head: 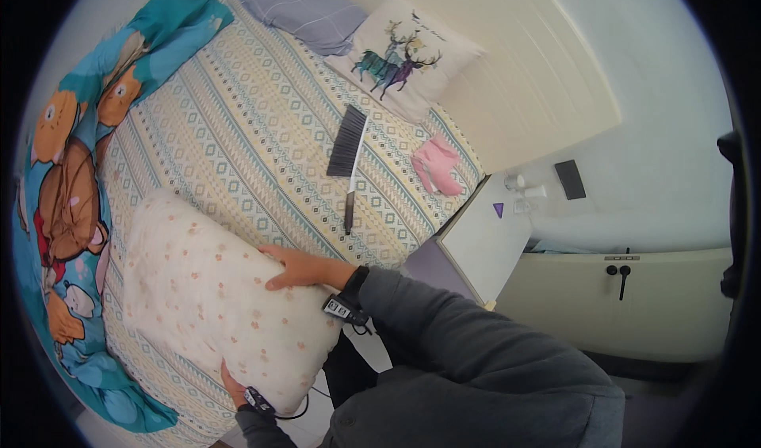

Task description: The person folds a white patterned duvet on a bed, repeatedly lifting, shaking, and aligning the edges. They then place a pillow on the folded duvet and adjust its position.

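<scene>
A white pillow with small orange flower prints lies before me on the near part of the bed, held from two opposite sides. My right hand grips its upper long edge, the thumb on top and the fingers over the side. At the lower edge is my left hand; the pillow hides part of its fingers. Just beyond my right hand a bed brush with dark bristles, a white back and a dark handle rests on the patterned bedsheet.
A bunched teal quilt with cartoon animals runs along the left side. Near the headboard lie a grey-blue pillow, a deer-print cushion and a pink cloth. A white bedside cabinet with small containers stands at right, before a door.
</scene>
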Action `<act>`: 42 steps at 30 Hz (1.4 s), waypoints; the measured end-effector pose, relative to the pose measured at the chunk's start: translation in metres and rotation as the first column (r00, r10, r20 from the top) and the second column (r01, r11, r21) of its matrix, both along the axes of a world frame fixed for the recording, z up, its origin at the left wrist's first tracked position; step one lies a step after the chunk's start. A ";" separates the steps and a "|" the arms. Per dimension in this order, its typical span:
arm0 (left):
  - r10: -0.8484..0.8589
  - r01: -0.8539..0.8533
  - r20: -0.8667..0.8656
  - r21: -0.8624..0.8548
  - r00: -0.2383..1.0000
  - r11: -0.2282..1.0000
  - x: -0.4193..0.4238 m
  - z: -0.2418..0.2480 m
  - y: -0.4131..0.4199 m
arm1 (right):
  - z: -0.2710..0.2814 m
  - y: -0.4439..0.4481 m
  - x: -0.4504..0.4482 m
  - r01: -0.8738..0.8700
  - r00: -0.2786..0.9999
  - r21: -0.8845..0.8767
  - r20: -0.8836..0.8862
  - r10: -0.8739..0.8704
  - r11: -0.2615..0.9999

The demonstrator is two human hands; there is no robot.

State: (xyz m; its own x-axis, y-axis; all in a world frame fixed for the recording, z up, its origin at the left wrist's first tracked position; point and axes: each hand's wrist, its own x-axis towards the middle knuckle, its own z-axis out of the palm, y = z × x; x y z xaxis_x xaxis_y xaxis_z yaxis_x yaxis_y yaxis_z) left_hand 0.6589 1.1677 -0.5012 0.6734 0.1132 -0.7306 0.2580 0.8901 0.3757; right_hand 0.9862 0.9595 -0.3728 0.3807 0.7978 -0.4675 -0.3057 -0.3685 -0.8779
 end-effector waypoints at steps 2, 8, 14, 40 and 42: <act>0.075 -0.079 -0.051 -0.089 0.996 0.993 0.011 0.001 -0.019 | 0.004 -0.022 0.021 0.017 0.991 0.073 0.133 -0.027 0.997; 0.046 -0.052 -0.123 -0.044 0.991 0.998 0.058 0.011 -0.043 | -0.033 -0.203 0.104 0.409 0.603 -0.402 0.793 0.088 0.819; 0.158 -0.094 -0.247 0.249 0.956 0.964 0.047 0.073 -0.010 | -0.069 -0.360 0.156 0.790 0.495 -0.504 0.860 0.122 0.348; -0.196 0.294 -0.338 0.267 0.921 0.918 0.381 0.172 -0.238 | -0.015 -0.292 0.290 0.368 0.822 -0.190 0.524 -0.223 0.910; -0.140 0.249 -0.346 0.294 0.928 0.923 0.360 0.177 -0.228 | -0.026 -0.325 0.361 0.742 0.544 -0.211 0.743 -0.389 0.636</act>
